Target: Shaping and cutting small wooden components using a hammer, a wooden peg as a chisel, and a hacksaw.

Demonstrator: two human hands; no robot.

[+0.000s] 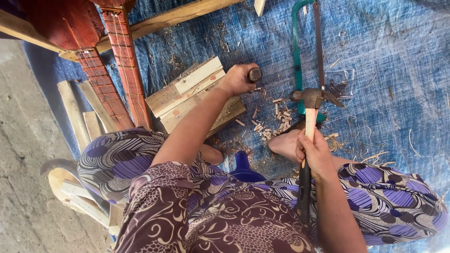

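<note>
Gripping hammer [311,100] w/ right hand [315,152]; left hand [238,79] round chisel [254,74]

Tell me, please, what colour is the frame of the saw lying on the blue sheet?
The saw frame is green, seen best in the head view, just beyond the hammer.

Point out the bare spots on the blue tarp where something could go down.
Most open: the blue tarp right of the green hacksaw, only stray shavings there. A smaller patch lies between the wooden boards and the hacksaw, up top. Crowded: wood chips between the left hand on the chisel and the right hand holding the hammer.
</note>
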